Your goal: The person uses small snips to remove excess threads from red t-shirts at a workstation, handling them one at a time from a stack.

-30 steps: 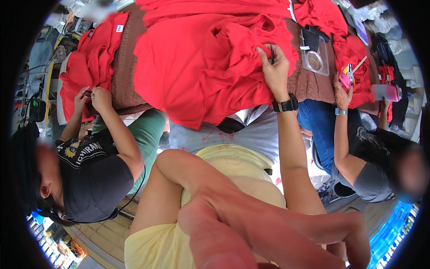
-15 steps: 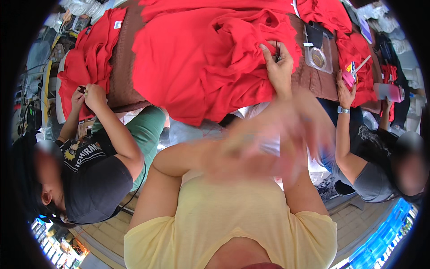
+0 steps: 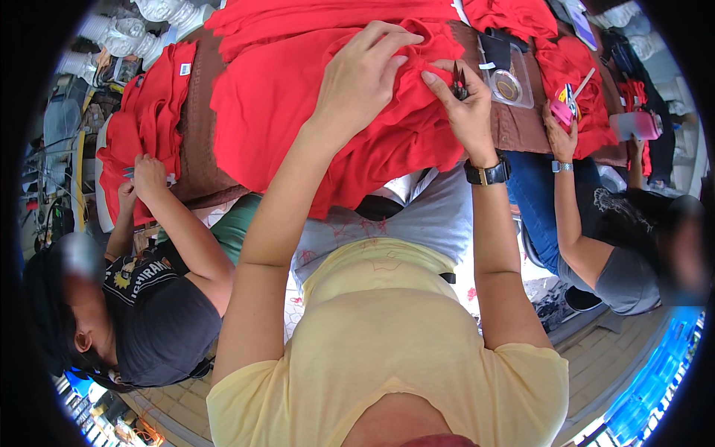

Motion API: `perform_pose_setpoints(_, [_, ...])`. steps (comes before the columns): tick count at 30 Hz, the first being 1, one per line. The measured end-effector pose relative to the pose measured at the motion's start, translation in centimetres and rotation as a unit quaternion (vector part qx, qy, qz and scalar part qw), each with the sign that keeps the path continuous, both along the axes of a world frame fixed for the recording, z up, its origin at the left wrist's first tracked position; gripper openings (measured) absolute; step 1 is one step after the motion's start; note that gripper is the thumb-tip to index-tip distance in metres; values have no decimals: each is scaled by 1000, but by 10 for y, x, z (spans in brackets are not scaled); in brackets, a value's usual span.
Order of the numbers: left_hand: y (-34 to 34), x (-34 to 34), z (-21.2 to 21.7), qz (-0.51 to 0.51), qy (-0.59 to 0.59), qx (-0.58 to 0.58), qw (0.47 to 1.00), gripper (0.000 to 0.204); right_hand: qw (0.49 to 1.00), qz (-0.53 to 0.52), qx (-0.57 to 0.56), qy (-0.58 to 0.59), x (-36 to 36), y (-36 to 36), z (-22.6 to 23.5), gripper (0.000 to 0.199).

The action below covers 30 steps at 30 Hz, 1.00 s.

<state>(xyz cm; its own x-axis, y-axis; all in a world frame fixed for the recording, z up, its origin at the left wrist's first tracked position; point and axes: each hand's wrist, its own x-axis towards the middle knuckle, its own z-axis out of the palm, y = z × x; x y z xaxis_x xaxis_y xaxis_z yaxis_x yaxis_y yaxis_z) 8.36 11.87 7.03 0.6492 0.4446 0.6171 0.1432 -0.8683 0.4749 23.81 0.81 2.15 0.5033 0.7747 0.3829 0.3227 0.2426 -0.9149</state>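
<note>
Over the table's (image 3: 199, 141) near edge hangs red cloth (image 3: 275, 112). The left hand (image 3: 359, 78) curls loosely at a fold, its hold unclear; the right hand's (image 3: 471, 113) grip is closed round dark snips (image 3: 459, 82).

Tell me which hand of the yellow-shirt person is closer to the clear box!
Right: the right hand is just left of the clear box; the left hand is farther left, at the red cloth.
</note>
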Motion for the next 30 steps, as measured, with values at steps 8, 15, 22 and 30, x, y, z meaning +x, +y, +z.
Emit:
perform_pose_setpoints(8, [4,9,1,6,6,83,996,41,993,13,36,-109,1,0,14,21])
perform_pose_setpoints(15, [2,0,-15,-8,31,-164,986,35,990,13,16,-138,2,6,0,17])
perform_pose_setpoints(22, [0,0,-42,-33,-26,-394,918,19,996,33,-31,-73,-7,2,2,19])
perform_pose_setpoints(30, [-5,-4,-42,-68,-77,-438,893,24,998,52,-42,-4,-8,0,2,24])
